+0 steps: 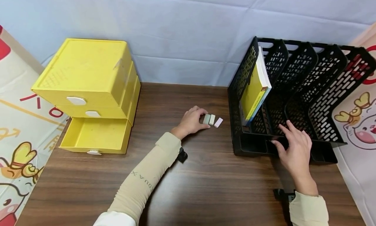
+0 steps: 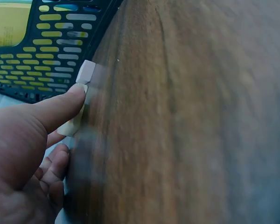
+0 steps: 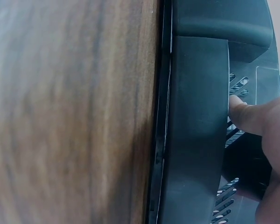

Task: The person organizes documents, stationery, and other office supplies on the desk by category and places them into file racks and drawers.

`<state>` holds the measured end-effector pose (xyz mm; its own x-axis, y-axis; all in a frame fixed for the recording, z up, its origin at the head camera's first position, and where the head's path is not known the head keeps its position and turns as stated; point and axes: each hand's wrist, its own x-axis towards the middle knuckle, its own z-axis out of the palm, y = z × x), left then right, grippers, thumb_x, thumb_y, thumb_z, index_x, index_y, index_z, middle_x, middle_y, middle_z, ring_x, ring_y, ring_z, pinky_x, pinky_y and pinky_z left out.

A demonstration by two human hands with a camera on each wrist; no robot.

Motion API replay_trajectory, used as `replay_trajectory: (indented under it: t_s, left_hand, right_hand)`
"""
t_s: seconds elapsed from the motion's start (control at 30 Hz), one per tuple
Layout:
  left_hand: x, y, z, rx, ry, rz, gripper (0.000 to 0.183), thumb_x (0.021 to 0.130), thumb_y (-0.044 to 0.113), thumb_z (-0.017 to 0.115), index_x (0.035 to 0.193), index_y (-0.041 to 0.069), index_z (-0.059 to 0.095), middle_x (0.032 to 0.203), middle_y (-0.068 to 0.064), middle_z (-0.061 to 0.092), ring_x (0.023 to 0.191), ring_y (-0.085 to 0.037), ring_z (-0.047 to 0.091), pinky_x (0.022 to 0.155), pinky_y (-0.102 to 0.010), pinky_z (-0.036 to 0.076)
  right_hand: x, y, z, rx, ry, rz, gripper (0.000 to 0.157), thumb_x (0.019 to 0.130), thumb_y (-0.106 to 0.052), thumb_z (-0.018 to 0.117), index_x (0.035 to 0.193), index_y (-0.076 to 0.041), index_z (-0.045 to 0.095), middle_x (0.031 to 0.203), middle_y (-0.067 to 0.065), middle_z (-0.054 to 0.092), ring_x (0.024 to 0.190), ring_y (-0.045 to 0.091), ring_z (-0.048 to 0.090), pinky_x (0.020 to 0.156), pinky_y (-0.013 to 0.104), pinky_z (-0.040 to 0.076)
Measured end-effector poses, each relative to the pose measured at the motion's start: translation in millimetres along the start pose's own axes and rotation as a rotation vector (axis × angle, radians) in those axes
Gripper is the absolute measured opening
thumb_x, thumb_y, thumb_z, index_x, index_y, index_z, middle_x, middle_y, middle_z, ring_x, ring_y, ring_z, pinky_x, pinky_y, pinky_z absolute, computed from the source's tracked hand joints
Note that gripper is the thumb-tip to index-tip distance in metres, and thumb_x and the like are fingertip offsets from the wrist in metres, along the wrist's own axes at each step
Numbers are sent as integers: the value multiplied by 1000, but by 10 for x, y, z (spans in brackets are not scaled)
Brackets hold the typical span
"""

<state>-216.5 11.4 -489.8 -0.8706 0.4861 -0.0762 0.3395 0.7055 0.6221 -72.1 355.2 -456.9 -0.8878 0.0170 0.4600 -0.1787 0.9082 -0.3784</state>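
My left hand (image 1: 192, 120) is at three small eraser-like blocks on the table. Its thumb and index finger pinch the grey-green block (image 1: 206, 118) at opposite ends. Beside that stands a cream block (image 1: 212, 119), and a pale pink block (image 1: 218, 122) lies slightly tilted to the right. In the left wrist view the thumb covers part of the blocks. My right hand (image 1: 296, 147) rests at the front of a black file organizer (image 1: 249, 147), fingers spread. In the right wrist view its thumb (image 3: 245, 114) touches the front tray's inner edge; the other fingertips are hidden there.
A yellow book (image 1: 254, 92) leans in the organizer's leftmost slot. At the left stands a yellow drawer unit (image 1: 85, 64), its bottom drawer (image 1: 98, 134) pulled out. Brown wooden tabletop (image 1: 205, 177) lies between them. A pale cloth (image 1: 188, 40) hangs behind.
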Motion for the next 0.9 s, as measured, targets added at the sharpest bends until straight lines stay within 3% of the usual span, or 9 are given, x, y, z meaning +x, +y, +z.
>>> replay_trajectory:
  t_s: [0.37, 0.4, 0.53, 0.6, 0.63, 0.77, 0.9]
  left_hand:
    - [-38, 6, -33, -32, -31, 3, 49, 85, 34, 85, 122, 10, 64, 110, -5, 57, 102, -20, 53, 96, -38, 39]
    - [-45, 9, -38, -34, -39, 4, 49, 85, 34, 85, 122, 9, 64, 109, -5, 56, 103, -22, 53, 96, -38, 40]
    - [-69, 18, -59, -49, -66, 8, 48, 84, 32, 86, 120, 8, 63, 106, -4, 56, 132, -27, 50, 110, -41, 36]
    - [-85, 19, -71, -75, -71, 13, 48, 84, 30, 86, 120, 8, 63, 105, -4, 56, 132, -29, 50, 110, -40, 38]
    - [-93, 18, -77, -90, -70, 15, 49, 84, 29, 86, 120, 8, 62, 105, -5, 56, 131, -28, 51, 108, -39, 39]
    - [-131, 4, -111, -154, -71, 29, 49, 84, 25, 87, 121, 7, 61, 104, -6, 55, 96, -21, 54, 87, -31, 46]
    - [-171, 1, -190, -159, -109, 40, 48, 85, 24, 86, 123, 6, 61, 104, -5, 56, 92, -16, 54, 84, -27, 46]
  right_hand:
    - [-4, -3, -6, -3, -7, 1, 65, 76, 6, 83, 136, 2, 60, 152, 23, 46, 129, 54, 44, 121, 56, 13]
    - [-5, -1, -6, -5, -6, 1, 65, 76, 6, 83, 136, 2, 60, 153, 23, 46, 129, 54, 44, 121, 56, 13]
    - [-1, 13, -8, -10, -2, -3, 65, 76, 7, 83, 137, 2, 60, 153, 23, 45, 129, 54, 44, 121, 56, 13]
    - [0, 15, -12, -11, 0, -3, 65, 76, 7, 83, 136, 2, 60, 153, 23, 45, 129, 54, 44, 121, 56, 13]
    - [0, 15, -13, -11, -1, -1, 64, 77, 6, 83, 137, 1, 60, 153, 23, 45, 129, 54, 44, 121, 56, 13]
    - [-3, 8, -12, -14, -9, 2, 64, 77, 6, 83, 137, 1, 60, 153, 23, 45, 129, 54, 44, 121, 57, 13]
    - [-9, 5, -4, -15, -10, 0, 65, 77, 6, 83, 137, 2, 60, 153, 23, 45, 129, 54, 44, 120, 57, 14]
